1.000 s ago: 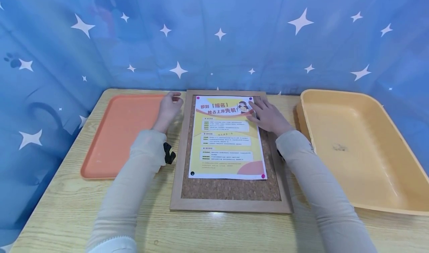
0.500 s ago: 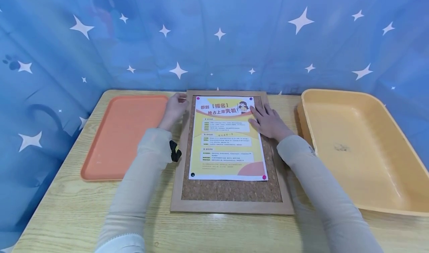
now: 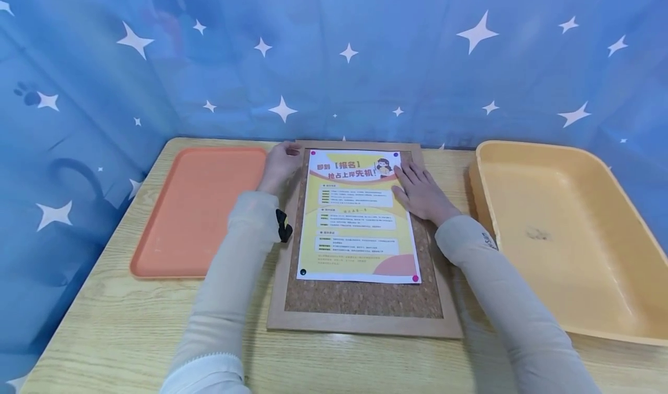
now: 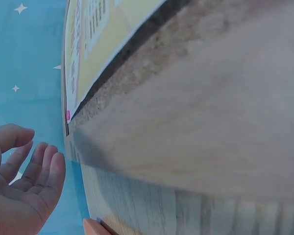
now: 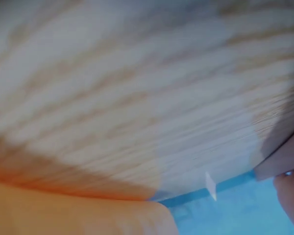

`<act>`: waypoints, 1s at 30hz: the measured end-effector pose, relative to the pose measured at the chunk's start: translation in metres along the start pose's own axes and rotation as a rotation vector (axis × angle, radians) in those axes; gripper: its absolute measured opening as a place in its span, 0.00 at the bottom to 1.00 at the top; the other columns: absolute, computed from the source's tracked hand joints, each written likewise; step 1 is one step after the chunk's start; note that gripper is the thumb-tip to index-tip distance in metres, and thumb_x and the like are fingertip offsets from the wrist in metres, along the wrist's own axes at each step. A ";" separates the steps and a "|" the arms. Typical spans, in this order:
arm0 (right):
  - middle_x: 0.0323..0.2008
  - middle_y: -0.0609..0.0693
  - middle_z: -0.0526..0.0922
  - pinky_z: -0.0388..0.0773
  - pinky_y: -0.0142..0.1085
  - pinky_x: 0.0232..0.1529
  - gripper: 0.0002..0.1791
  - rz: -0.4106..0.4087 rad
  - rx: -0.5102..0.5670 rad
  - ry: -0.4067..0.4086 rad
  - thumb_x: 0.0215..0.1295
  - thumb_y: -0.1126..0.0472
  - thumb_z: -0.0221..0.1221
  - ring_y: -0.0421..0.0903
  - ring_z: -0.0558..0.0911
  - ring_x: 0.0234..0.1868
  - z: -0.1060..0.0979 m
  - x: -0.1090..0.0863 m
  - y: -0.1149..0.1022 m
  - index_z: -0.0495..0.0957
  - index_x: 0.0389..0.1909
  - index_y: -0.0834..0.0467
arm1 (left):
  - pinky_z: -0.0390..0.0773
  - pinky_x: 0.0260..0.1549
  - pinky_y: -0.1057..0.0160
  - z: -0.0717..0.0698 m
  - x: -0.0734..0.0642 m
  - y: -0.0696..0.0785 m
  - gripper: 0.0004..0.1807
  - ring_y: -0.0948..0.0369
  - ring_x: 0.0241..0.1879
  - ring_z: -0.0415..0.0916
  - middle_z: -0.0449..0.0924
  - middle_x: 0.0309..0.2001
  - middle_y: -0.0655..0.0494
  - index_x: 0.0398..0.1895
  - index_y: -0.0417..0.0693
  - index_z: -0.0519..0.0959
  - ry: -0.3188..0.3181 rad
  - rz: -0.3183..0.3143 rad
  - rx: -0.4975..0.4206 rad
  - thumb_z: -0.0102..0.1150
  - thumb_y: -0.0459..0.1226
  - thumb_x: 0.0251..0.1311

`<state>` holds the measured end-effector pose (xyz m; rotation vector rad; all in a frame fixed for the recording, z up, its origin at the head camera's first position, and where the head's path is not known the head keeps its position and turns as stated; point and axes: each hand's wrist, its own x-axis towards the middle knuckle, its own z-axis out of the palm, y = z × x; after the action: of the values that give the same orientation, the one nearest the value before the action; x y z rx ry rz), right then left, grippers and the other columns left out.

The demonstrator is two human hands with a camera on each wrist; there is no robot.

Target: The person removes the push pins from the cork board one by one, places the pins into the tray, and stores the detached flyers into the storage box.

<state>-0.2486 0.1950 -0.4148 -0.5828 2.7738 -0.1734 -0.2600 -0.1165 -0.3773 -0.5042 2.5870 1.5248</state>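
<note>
A yellow and white printed poster (image 3: 360,208) lies on a cork board (image 3: 360,298) with a pale wooden frame. Push pins sit at its corners: a pink pin (image 3: 312,152), a purple one, a black pin (image 3: 303,272) and another pink pin (image 3: 415,278). At the frame's upper left corner is my left hand (image 3: 282,165); its fingers are loosely bent with nothing between them, as the left wrist view shows. My right hand (image 3: 424,194) rests with spread, straight fingers on the board's right side, fingertips at the poster's upper right edge.
An orange tray (image 3: 203,220) lies left of the board, partly behind my left arm. On the right stands a deep yellow tub (image 3: 569,237). Behind the wooden table (image 3: 130,330) hangs a blue curtain (image 3: 323,63) with white stars.
My left hand has moved right, from beside the orange tray to the frame's upper left corner. The right hand has slid slightly down the board's right side, fingers still spread.
</note>
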 end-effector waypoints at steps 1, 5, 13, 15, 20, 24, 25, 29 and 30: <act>0.77 0.60 0.33 0.33 0.56 0.75 0.37 0.002 0.002 0.003 0.75 0.41 0.29 0.59 0.34 0.77 0.000 0.000 0.000 0.34 0.76 0.57 | 0.77 0.54 0.56 0.001 0.001 0.001 0.22 0.52 0.57 0.70 0.72 0.60 0.48 0.63 0.48 0.70 -0.002 0.003 0.006 0.50 0.35 0.66; 0.77 0.60 0.33 0.33 0.57 0.75 0.37 -0.002 0.005 0.006 0.75 0.41 0.29 0.60 0.34 0.77 0.003 0.000 0.001 0.34 0.76 0.57 | 0.76 0.57 0.55 0.005 0.005 0.003 0.23 0.52 0.59 0.70 0.72 0.60 0.47 0.64 0.45 0.69 -0.017 0.033 0.028 0.53 0.34 0.65; 0.77 0.58 0.32 0.32 0.56 0.75 0.38 0.001 0.020 0.019 0.74 0.39 0.26 0.58 0.33 0.77 0.005 -0.001 0.001 0.34 0.76 0.56 | 0.75 0.59 0.57 0.014 0.013 0.009 0.25 0.52 0.62 0.70 0.71 0.60 0.45 0.64 0.40 0.68 -0.075 0.123 0.068 0.49 0.26 0.63; 0.77 0.58 0.33 0.32 0.56 0.75 0.39 -0.005 0.033 0.029 0.73 0.37 0.25 0.58 0.33 0.77 0.005 -0.002 0.000 0.34 0.76 0.56 | 0.74 0.60 0.57 0.016 0.015 0.009 0.26 0.52 0.63 0.69 0.71 0.61 0.45 0.64 0.41 0.68 -0.081 0.127 0.085 0.48 0.24 0.62; 0.77 0.58 0.33 0.32 0.57 0.75 0.39 -0.006 0.030 0.030 0.73 0.37 0.26 0.58 0.33 0.77 0.004 -0.001 0.000 0.34 0.76 0.56 | 0.73 0.61 0.57 0.020 0.017 0.007 0.27 0.51 0.64 0.67 0.69 0.63 0.45 0.65 0.41 0.67 -0.088 0.137 0.124 0.47 0.23 0.61; 0.77 0.58 0.33 0.33 0.57 0.75 0.36 0.001 0.006 0.018 0.75 0.42 0.28 0.58 0.33 0.77 0.004 0.001 0.000 0.34 0.76 0.56 | 0.69 0.65 0.56 0.021 0.018 0.005 0.28 0.51 0.65 0.66 0.68 0.64 0.45 0.66 0.42 0.66 -0.107 0.147 0.119 0.45 0.22 0.61; 0.77 0.58 0.33 0.34 0.57 0.75 0.36 0.001 0.003 0.020 0.75 0.42 0.29 0.58 0.34 0.77 0.004 0.001 0.001 0.34 0.76 0.56 | 0.69 0.65 0.56 0.021 0.018 0.004 0.28 0.51 0.66 0.65 0.68 0.65 0.45 0.67 0.41 0.66 -0.114 0.148 0.117 0.45 0.22 0.62; 0.77 0.58 0.34 0.35 0.57 0.75 0.36 -0.008 0.021 0.040 0.75 0.43 0.31 0.58 0.35 0.77 0.006 0.000 0.004 0.36 0.76 0.56 | 0.66 0.67 0.55 0.022 0.019 0.004 0.27 0.51 0.66 0.64 0.66 0.66 0.44 0.68 0.41 0.64 -0.146 0.149 0.121 0.43 0.24 0.65; 0.77 0.58 0.34 0.35 0.57 0.75 0.36 -0.008 0.022 0.041 0.75 0.43 0.31 0.58 0.35 0.77 0.006 0.000 0.005 0.36 0.76 0.56 | 0.66 0.67 0.55 0.022 0.020 0.004 0.27 0.51 0.66 0.64 0.66 0.67 0.44 0.69 0.41 0.64 -0.154 0.151 0.134 0.43 0.24 0.65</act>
<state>-0.2484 0.1990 -0.4213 -0.5910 2.8055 -0.2194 -0.2817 -0.1000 -0.3893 -0.1750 2.6339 1.3583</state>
